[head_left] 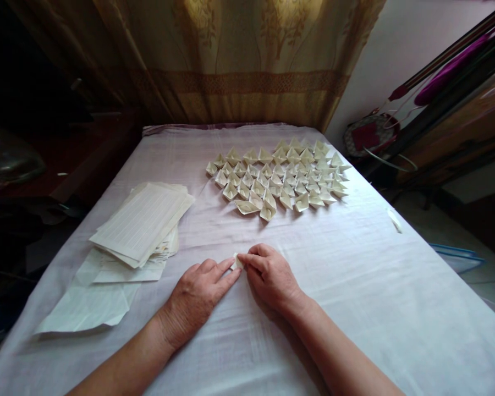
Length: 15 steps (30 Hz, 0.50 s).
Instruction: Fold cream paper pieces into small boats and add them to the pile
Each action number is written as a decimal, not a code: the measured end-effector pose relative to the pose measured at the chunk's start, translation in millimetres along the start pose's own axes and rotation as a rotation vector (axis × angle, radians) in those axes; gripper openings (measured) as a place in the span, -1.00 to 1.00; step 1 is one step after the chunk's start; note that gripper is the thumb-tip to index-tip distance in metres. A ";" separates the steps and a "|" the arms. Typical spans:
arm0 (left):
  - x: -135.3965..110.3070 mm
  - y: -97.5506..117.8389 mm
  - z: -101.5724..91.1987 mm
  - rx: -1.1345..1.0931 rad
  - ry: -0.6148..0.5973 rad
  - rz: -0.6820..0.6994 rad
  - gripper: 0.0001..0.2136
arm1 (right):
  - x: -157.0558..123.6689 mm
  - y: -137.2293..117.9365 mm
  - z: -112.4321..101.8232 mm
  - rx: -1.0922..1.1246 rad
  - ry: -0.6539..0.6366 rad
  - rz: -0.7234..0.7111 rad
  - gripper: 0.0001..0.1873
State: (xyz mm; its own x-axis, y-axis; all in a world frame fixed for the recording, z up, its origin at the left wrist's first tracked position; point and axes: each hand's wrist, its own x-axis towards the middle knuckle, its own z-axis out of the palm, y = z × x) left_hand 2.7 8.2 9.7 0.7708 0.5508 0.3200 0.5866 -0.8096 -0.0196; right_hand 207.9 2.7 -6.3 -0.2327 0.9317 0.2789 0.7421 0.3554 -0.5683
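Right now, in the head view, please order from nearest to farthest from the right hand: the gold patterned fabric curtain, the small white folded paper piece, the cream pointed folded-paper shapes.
1. Small white paper piece: touching the right hand, on its left.
2. Cream paper shapes: ahead of it.
3. Gold curtain: beyond the shapes.

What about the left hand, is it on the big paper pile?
No, the left hand touches the small paper piece, apart from the paper pile.
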 end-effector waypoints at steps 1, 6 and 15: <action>-0.6 0.4 0.3 0.008 -0.007 0.000 -0.66 | 0.4 1.5 -0.2 0.010 -0.001 -0.003 -0.69; -1.9 3.6 1.5 0.019 -0.066 -0.019 -0.65 | -1.9 13.1 -1.7 0.113 0.000 -0.073 -0.70; -2.4 5.2 -0.3 0.034 -0.116 -0.021 -0.64 | -9.4 7.7 -4.9 -0.064 -0.011 -0.173 -0.74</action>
State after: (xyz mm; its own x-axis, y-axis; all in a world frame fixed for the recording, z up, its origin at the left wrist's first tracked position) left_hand 3.9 2.7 9.1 0.7808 0.5888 0.2087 0.6094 -0.7915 -0.0469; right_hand 218.9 -3.8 -9.5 -0.3669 0.8580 0.3596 0.7291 0.5052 -0.4617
